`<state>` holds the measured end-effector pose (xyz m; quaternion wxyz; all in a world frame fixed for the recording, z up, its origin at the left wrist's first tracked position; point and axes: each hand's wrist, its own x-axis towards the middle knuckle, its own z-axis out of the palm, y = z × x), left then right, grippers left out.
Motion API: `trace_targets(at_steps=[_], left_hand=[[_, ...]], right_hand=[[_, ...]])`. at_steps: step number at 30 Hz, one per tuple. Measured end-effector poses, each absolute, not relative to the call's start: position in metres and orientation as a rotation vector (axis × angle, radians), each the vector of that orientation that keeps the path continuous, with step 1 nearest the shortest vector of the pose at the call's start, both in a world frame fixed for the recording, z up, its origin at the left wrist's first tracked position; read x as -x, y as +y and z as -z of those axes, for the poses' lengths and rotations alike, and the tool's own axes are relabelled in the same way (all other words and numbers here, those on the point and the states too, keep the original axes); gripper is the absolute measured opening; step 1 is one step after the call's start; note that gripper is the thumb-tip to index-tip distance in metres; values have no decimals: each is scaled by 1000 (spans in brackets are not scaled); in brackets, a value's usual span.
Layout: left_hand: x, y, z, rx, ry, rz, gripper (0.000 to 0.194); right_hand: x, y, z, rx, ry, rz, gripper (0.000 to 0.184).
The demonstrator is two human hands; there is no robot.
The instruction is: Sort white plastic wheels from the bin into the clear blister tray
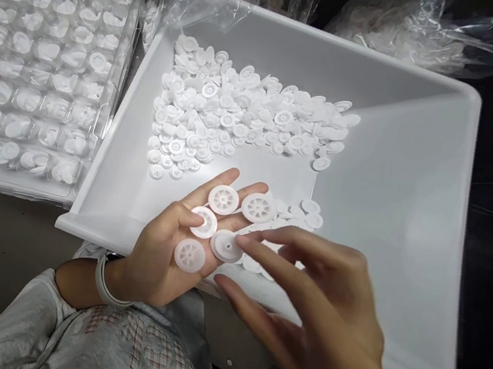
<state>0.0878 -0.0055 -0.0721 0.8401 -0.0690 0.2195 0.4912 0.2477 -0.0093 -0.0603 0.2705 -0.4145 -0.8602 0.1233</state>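
My left hand (pixel 165 246) is palm up over the near side of the white bin (pixel 400 172), holding several white plastic gears. Its thumb presses on one spoked gear (pixel 209 223). Two more spoked gears (pixel 224 199) lie along the fingers, and another gear (pixel 190 255) rests on the palm. My right hand (pixel 324 311) reaches in from the right with thumb and fingers apart. Its fingertips are at the edge of a toothed gear (pixel 224 246) on the left hand; whether they press on it I cannot tell. Nothing is gripped between the right thumb and fingers.
A heap of white gears (pixel 240 108) covers the bin's far left floor. A smaller group (pixel 311 207) lies partly behind my hands. To the left stands a clear compartment tray (pixel 33 73) with white parts in its pockets. Clear plastic bags (pixel 409 29) lie behind the bin.
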Motion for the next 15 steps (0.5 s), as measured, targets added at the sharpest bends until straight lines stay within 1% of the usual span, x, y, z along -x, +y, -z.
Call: trace_targets(at_steps=[5,15], left_hand=[[-90,-4,71,152,461,-1043,53],[-92,-3,70,142,519,-1038,48]], right_hand=[[-246,-13,67,1125,-2273,-382,41],[-241,-14,76,1223,-2028,-434,27]])
